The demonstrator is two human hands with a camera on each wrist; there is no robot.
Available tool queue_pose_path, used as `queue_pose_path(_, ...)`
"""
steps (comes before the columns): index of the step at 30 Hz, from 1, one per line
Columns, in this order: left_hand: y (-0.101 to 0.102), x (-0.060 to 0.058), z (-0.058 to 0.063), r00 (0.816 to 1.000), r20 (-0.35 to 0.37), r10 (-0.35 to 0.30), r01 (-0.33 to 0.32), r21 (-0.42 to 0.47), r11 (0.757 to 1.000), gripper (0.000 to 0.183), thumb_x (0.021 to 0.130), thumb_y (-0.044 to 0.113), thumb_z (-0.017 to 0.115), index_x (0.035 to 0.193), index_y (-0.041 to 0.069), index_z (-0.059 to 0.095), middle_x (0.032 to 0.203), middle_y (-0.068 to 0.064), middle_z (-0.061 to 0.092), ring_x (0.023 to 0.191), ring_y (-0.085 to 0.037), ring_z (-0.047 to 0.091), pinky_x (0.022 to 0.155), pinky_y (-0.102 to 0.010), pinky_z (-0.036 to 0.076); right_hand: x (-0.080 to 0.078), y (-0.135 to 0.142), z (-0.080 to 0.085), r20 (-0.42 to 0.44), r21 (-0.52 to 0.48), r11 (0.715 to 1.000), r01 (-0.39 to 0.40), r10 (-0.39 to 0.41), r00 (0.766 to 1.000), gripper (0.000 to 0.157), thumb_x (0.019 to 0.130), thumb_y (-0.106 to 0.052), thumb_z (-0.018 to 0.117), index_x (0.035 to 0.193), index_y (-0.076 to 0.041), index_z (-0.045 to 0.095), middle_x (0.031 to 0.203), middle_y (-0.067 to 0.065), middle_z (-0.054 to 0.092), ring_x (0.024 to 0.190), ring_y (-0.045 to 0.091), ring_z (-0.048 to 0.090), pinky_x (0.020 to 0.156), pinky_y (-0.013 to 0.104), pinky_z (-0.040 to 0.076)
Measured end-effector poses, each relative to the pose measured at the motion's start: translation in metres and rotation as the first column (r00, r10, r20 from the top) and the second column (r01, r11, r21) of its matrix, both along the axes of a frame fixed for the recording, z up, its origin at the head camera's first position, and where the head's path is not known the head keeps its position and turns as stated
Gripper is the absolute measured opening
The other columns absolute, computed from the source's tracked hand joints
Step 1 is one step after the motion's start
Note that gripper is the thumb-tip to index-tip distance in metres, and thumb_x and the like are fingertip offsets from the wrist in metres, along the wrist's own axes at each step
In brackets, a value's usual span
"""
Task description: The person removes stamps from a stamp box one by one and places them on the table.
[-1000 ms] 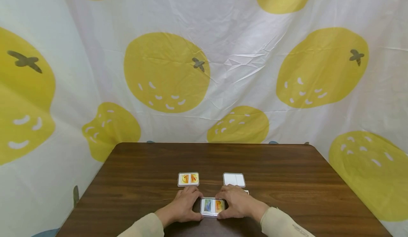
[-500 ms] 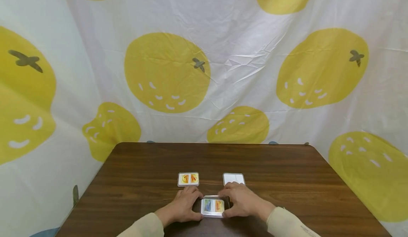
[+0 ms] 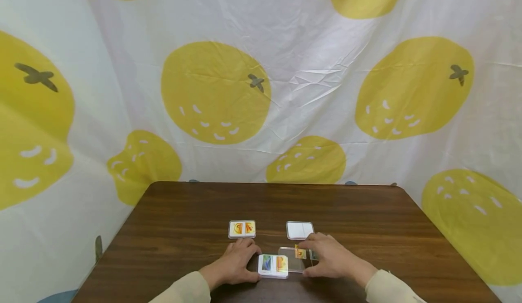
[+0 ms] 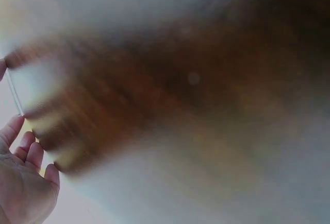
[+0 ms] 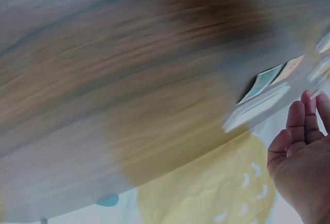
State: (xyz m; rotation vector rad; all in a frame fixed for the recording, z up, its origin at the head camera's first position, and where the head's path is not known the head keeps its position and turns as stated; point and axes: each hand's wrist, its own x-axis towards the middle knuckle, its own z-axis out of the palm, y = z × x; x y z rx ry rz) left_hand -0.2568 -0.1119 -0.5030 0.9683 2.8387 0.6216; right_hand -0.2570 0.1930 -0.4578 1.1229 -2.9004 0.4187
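Observation:
My left hand grips the left side of a small flat card case, thumb at the near corner and fingers at the far one. Two pictures, one blue-green and one orange, show side by side in the case. In the left wrist view, a clear edge runs between the thumb and a fingertip. My right hand holds a clear plastic lid by its right side, just right of the case. A small yellow-orange card shows at the lid's far edge; a greenish card is partly hidden by my fingers.
Farther back on the dark wooden table lie a case with two orange pictures, to the left, and a case with blank white inserts, to the right. A curtain with yellow fruit prints hangs behind the table.
My right hand has lifted the clear lid off the case and carried it right, uncovering the small cards beyond. My left hand and the case have stayed nearly still.

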Motion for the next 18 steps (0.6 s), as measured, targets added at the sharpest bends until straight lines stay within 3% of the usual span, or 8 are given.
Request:
queue_pose_path(3, 0.0, 0.0, 0.0, 1.0, 0.001, -0.001, 0.001, -0.002, 1.0, 0.049, 0.081, 0.05, 0.075, 0.117, 0.02, 0.06, 0.12, 0.005, 0.048, 0.115, -0.017, 0.042, 0.093, -0.044, 0.037, 0.001, 0.011, -0.001, 0.008, -0.012, 1.0, 0.004, -0.004, 1.0, 0.064, 0.078, -0.049, 0.079, 0.124, -0.007, 0.067, 0.12, 0.006, 0.062, 0.112, 0.026, 0.056, 0.093, 0.055, 0.041)
queue_pose_path(9, 0.0, -0.002, -0.001, 1.0, -0.002, -0.006, 0.006, -0.007, 1.0, 0.048, 0.082, 0.05, 0.075, 0.117, 0.02, 0.06, 0.121, 0.004, 0.048, 0.115, -0.017, 0.043, 0.094, -0.044, 0.038, 0.003, 0.036, -0.005, 0.034, -0.051, 0.998, 0.02, -0.018, 0.999, 0.062, 0.078, -0.05, 0.079, 0.122, -0.008, 0.067, 0.118, 0.001, 0.062, 0.111, 0.026, 0.057, 0.095, 0.058, 0.04)
queue_pose_path(18, -0.001, -0.001, -0.002, 1.0, -0.012, -0.009, 0.009, 0.003, 1.0, 0.047, 0.082, 0.049, 0.075, 0.116, 0.02, 0.06, 0.12, 0.005, 0.048, 0.113, -0.016, 0.043, 0.094, -0.044, 0.038, 0.002, 0.072, -0.008, -0.017, -0.044, 0.998, 0.046, -0.047, 0.999, 0.061, 0.075, -0.053, 0.08, 0.118, -0.012, 0.068, 0.109, -0.01, 0.06, 0.1, 0.013, 0.055, 0.086, 0.048, 0.045)
